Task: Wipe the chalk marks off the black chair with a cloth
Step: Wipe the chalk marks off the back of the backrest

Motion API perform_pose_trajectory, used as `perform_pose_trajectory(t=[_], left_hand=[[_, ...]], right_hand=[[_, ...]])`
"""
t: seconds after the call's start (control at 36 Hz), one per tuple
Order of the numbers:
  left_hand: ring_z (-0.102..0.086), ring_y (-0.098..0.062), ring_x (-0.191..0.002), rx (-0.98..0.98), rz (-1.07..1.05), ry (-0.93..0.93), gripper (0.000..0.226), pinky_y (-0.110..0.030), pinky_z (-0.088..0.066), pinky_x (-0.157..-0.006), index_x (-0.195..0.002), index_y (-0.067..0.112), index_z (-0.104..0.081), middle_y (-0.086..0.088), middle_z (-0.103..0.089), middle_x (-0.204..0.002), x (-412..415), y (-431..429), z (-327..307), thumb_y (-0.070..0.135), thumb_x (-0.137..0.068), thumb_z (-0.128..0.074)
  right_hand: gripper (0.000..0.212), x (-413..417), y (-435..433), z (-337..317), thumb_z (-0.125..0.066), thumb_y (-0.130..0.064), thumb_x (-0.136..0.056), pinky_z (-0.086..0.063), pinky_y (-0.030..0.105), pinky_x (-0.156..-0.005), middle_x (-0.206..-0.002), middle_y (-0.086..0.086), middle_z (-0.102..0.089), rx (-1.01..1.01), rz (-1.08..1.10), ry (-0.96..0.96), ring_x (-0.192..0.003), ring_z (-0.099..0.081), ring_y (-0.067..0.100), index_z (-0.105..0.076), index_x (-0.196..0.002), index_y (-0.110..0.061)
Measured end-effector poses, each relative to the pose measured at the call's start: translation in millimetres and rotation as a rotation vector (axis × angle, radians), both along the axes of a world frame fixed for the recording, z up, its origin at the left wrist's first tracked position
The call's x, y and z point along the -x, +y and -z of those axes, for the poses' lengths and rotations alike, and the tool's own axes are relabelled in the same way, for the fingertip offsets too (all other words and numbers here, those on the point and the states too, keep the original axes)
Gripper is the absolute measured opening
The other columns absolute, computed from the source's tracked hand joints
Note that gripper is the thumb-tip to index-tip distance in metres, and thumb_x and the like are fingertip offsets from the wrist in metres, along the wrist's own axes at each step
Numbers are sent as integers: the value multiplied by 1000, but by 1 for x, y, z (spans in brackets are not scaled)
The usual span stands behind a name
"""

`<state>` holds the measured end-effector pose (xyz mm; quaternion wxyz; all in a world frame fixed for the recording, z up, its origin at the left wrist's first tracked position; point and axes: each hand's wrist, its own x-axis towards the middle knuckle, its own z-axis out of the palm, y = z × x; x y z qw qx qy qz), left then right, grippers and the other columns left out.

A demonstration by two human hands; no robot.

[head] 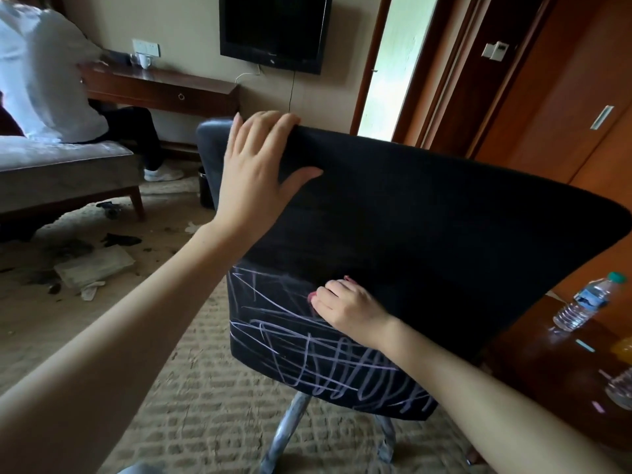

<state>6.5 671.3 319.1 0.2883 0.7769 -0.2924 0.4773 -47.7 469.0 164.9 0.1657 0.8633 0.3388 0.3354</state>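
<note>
Left forearm (119, 323) along curved chair (427, 206) (chalky scribbles (307, 354))

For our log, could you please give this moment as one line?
left hand grips chair top; right hand pinches pink bit at marks; cloth unseen

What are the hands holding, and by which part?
The left hand grips the black chair by the top edge of its back. The right hand pinches a small pink thing, too blurred to name, against the chalk marks.

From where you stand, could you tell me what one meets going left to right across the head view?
Seated person in white, white mug, left hand gripping the black chair, right hand, water bottle.
</note>
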Motion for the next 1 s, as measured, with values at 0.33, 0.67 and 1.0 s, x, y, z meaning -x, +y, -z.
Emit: perform_pose_trajectory(t=[0.33, 0.67, 1.0], left_hand=[[-43, -30, -124, 33, 25, -7, 50, -54, -19, -115, -124, 1, -54, -15, -55, -124, 4, -3, 3, 36, -89, -61], [-45, -28, -122, -33, -21, -93, 53, -48, -20, -114, -130, 8, -54, -13, -56, -124, 12, -8, 5, 43, -90, -58], [-37, -30, -129, 52, -41, -5, 62, -59, -19, -113, -128, 4, -52, -17, -51, -127, 0, 4, 13, 49, -86, -62]], right_hand=[[38, 52, -53, 50, -90, -11, -44, -53, 27, -60, -70, -4, -58, 265, 235, 338, -64, -55, 15, -69, -76, -19], [31, 0, 33, -31, -42, -3, -97, -47, 34, -66, -71, 3, -57, -21, -100, -107, -68, -55, 21, -67, -81, -11], [23, 53, -73, 72, -85, -12, -62, -36, 30, -75, -70, -1, -57, 171, 240, 139, -69, -51, 18, -66, -74, -16]])
